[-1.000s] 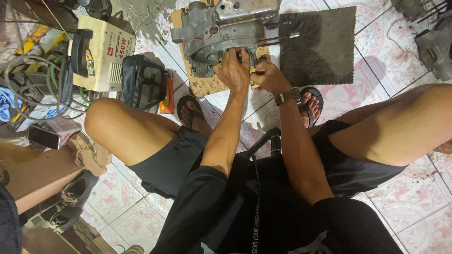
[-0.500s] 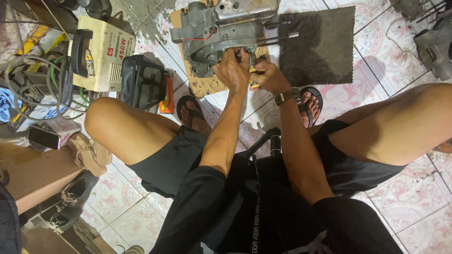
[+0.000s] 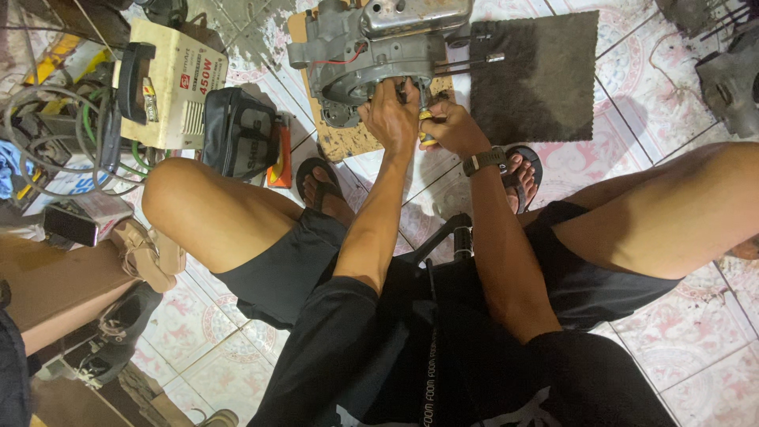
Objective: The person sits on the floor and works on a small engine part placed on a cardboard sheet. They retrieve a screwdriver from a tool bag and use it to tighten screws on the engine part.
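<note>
A grey metal engine block (image 3: 371, 47) with a red wire stands on a worn wooden board (image 3: 348, 138) on the tiled floor in front of me. My left hand (image 3: 391, 119) presses against the engine's lower front, fingers curled on a part there. Beside it, my right hand (image 3: 451, 126) grips a tool with a yellow handle (image 3: 425, 119), its tip at the engine. A dark watch (image 3: 484, 160) sits on my right wrist. I sit with knees spread, feet in sandals either side of the board.
A dark grey mat (image 3: 541, 75) lies right of the engine. On the left stand a cream welding machine (image 3: 170, 83), a black bag (image 3: 241, 138), coiled cables (image 3: 47, 134) and shoes (image 3: 142, 253). Grey metal parts (image 3: 731, 75) sit at the far right.
Both hands stay at the engine's lower front; only small shifts of the fingers and the tool are visible.
</note>
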